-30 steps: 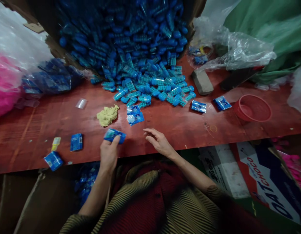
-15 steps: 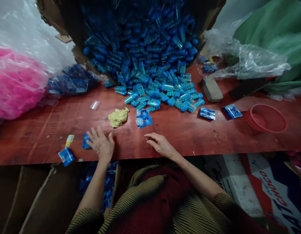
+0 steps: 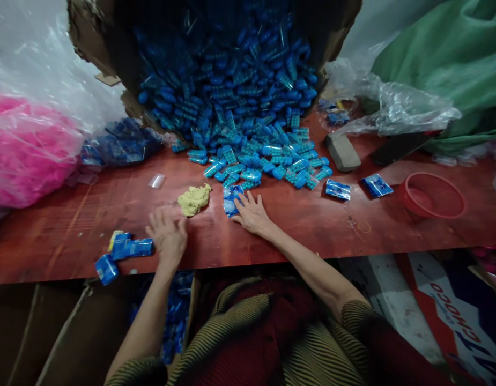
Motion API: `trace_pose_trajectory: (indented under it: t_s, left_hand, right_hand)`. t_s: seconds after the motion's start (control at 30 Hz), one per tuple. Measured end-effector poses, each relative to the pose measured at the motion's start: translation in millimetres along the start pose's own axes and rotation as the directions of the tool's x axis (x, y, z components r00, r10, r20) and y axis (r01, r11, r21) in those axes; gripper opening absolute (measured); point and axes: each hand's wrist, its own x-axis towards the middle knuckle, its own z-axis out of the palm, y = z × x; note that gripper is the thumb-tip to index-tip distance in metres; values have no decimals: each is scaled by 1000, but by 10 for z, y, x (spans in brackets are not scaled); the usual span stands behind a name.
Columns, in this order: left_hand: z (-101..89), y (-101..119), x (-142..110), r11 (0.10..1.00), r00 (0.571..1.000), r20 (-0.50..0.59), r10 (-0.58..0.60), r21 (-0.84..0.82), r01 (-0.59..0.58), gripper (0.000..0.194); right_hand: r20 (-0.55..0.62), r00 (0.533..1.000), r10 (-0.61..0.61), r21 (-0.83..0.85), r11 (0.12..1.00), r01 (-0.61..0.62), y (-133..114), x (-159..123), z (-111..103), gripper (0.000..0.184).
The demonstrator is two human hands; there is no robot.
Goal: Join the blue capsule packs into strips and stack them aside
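On the red bench (image 3: 296, 225), the biggest change is the right hand (image 3: 253, 214): half a second ago it lay relaxed near the front edge, and now it has reached out toward twelve o'clock, fingers spread flat, the fingertips pressing on the blue packets (image 3: 231, 197) lying just below the big spill. It grips nothing; it only lies on them. The left hand (image 3: 167, 236) has slid a little toward three o'clock, open and blurred, palm down, empty. At its nine o'clock a long blue packet (image 3: 133, 248) now lies where only a small one showed before, with another small blue packet (image 3: 106, 268) near the edge.

At twelve o'clock the torn cardboard box (image 3: 90, 37) pours a heap of blue capsules (image 3: 248, 107) down onto the bench, right up to the packets under the right hand. A bag of pink goods (image 3: 26, 150) sits at ten o'clock, clear plastic sheeting (image 3: 396, 104) at two. The red basket (image 3: 435, 194) stands at three o'clock, well apart. A yellow rag (image 3: 194, 199) lies between the two hands, just beside the pressed packets.
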Motion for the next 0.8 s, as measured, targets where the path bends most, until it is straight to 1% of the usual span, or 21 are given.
trace_pose_trajectory:
  t_s: [0.07,0.13,0.2,0.23,0.3,0.37,0.43,0.5,0.6,0.67,0.8]
  left_hand:
    - [92,307,26,994,995,68,80,-84,-74,61]
    - [189,553,49,979,991,60,122,-173,-110,61]
    - [273,726,29,955,984,45,171,-252,-154,60]
    - [306,791,-5,946,979,55,197,-273,-175,59]
    - [355,889,-114,942,961,114,251,-258,-215,57]
    - [377,950,-252,947,933,195,303,-176,-270,55]
    - [376,972,-383,943,908,252,334,-88,-322,55]
    - [360,963,-482,942,902,280,329,-30,-335,55]
    - [335,941,-552,951,912,281,297,-4,-309,55]
    - [326,953,-547,948,910,278,308,-8,-319,55]
    - [315,1012,-477,932,891,289,351,-13,-363,54]
  right_hand:
    - [4,1000,-12,-17,1000,12,2,-43,39,58]
    - [-23,1000,-4,-12,1000,3,13,-72,24,53]
    - [-65,997,30,5,1000,-30,31,-23,-32,48]
    - [-86,995,42,10,999,-42,40,36,-63,46]
    - [-93,995,30,-2,1000,-30,55,188,-106,44]
    - [-63,998,-25,-46,999,22,58,303,-102,42]
    - [-50,996,-77,-89,993,72,55,302,-47,41]
    - [-55,994,-97,-100,991,92,58,179,32,42]
    - [-41,994,-103,-54,993,101,82,-55,92,41]
    - [-45,994,-100,-15,995,99,102,-116,52,37]
    - [-117,991,-59,40,997,64,131,-37,-123,34]
